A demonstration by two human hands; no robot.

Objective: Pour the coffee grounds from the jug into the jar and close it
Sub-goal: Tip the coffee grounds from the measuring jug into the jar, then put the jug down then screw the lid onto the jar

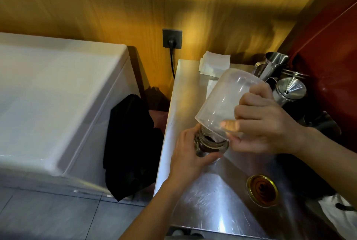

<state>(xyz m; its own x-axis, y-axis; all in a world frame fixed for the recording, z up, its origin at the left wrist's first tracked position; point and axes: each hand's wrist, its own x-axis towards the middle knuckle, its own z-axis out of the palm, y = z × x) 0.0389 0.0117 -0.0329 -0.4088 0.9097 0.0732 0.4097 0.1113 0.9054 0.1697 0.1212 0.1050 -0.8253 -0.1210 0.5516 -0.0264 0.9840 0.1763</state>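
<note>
My right hand (264, 124) grips a clear plastic jug (222, 100) by its handle side and holds it tipped nearly upside down, its rim over the mouth of a glass jar (211, 144). Dark coffee grounds show inside the jar. My left hand (190, 154) wraps around the jar's left side and steadies it on the steel counter (202, 201). The jug looks almost empty. A gold metal lid (262, 190) lies upside down on the counter to the lower right of the jar.
Steel pitchers and a funnel (286, 83) stand at the back right by a red wall. White paper sheets (214, 63) lie at the counter's far edge. A white chest appliance (58, 95) and black cloth (131, 143) are left of the counter.
</note>
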